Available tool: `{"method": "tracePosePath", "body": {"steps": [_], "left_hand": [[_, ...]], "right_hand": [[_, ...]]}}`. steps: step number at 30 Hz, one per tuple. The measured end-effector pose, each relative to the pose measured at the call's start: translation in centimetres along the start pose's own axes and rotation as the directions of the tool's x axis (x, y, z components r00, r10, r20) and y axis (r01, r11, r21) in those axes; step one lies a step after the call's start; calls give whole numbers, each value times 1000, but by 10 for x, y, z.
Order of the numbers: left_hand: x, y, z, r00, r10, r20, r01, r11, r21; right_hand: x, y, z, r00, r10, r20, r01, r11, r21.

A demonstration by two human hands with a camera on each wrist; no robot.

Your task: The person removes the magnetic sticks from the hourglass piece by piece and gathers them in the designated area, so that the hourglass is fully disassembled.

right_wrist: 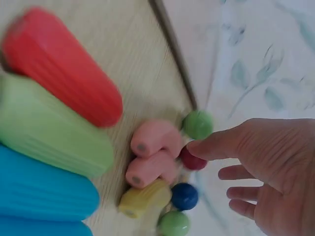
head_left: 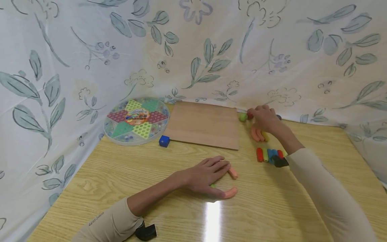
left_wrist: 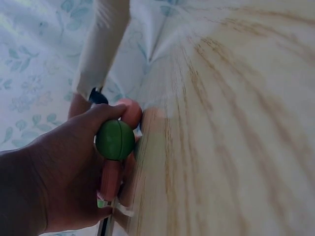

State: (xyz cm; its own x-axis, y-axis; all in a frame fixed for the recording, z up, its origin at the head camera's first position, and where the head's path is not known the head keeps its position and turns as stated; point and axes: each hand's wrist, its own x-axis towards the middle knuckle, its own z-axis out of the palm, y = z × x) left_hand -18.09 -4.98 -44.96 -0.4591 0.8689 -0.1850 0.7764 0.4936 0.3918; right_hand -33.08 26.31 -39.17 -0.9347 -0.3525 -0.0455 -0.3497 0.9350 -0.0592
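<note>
My left hand (head_left: 205,176) holds two curved pink pieces on the table, its thumb along one pink piece (head_left: 230,193) and its fingers over the other pink piece (head_left: 232,172). Between thumb and fingers a green ball (left_wrist: 115,140) shows in the left wrist view. Far right, my right hand (head_left: 266,118) pinches a dark red ball (right_wrist: 193,158) with the thumb; the index finger is hidden, and the other fingers stay off it. Around that ball sit a light green ball (right_wrist: 198,124), a blue ball (right_wrist: 184,196), another green ball (right_wrist: 174,224) and curved pink pieces (right_wrist: 155,138).
Nearer than the balls lies a row of red, green and blue ribbed pieces (head_left: 259,155). A brown board (head_left: 205,124) lies at the back, beside a round star-patterned game board (head_left: 137,117) and a small blue cube (head_left: 164,141). Floral cloth (head_left: 193,50) hangs behind the table.
</note>
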Motion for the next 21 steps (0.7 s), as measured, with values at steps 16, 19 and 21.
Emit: {"method": "tracePosePath", "body": {"steps": [16, 19, 21], "left_hand": [[2, 0, -4, 999, -1, -33, -3, 994, -106], [2, -1, -11, 999, 8, -35, -11, 995, -103], [0, -2, -17, 1000, 5, -22, -6, 997, -75]], "right_hand": [[-88, -77, -5, 905, -385, 181, 330, 903, 275], [-99, -87, -2, 892, -396, 215, 315, 890, 331], [-103, -92, 0, 892, -389, 228, 295, 886, 359]]}}
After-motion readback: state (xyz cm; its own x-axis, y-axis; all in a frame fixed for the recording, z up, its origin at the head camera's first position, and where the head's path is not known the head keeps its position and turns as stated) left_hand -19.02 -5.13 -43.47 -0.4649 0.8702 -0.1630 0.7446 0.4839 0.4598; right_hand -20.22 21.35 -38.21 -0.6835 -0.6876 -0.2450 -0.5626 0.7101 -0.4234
